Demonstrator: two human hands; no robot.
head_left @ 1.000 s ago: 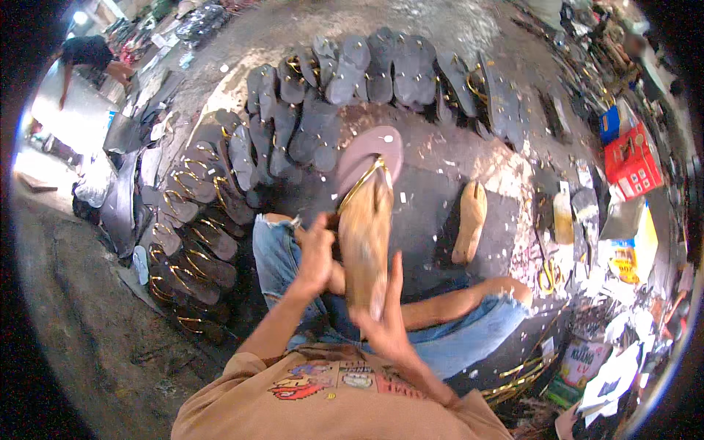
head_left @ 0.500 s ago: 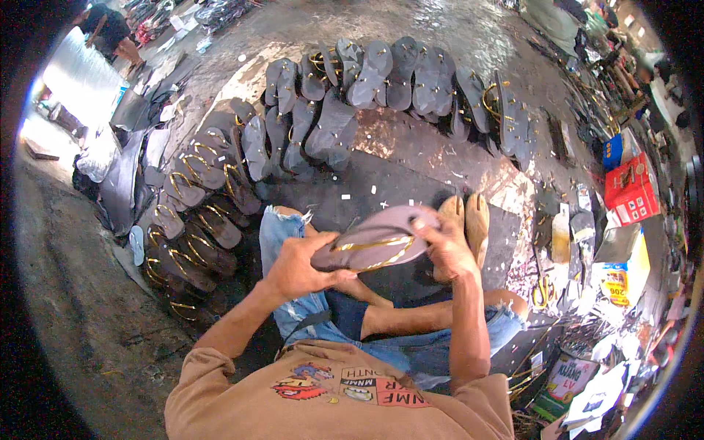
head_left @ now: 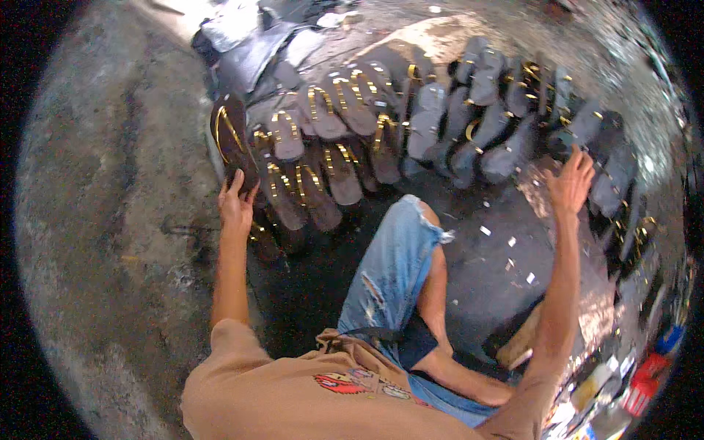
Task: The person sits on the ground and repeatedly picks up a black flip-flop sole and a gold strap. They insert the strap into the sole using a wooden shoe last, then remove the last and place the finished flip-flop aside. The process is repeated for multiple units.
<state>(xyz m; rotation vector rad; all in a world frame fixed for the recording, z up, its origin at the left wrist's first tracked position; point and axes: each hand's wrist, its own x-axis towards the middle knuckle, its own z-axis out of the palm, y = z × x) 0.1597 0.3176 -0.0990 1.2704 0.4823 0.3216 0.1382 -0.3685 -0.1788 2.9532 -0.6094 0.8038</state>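
My left hand [head_left: 236,204] is closed on the heel end of a dark brown flip-flop [head_left: 233,139] with a gold strap. It holds the flip-flop at the far-left end of the rows of finished-looking pairs, toe pointing away. Beside it lie brown flip-flops with gold straps [head_left: 342,176]. My right hand [head_left: 570,182] is stretched out to the right, its fingers apart, just short of the grey soles [head_left: 587,125]. Whether its fingertips touch a sole I cannot tell.
Grey soles with gold fittings [head_left: 484,77] curve along the far side. Small white scraps dot the dark mat [head_left: 477,264]. A tan shoe last [head_left: 519,337] lies by my right forearm. Grey sheets [head_left: 257,55] are piled at the back left; a red box [head_left: 647,381] stands lower right.
My view has swung left. The flip-flop was between both hands over my lap; now the left hand has it out at the row's left end, and the right hand has let go and reached away.
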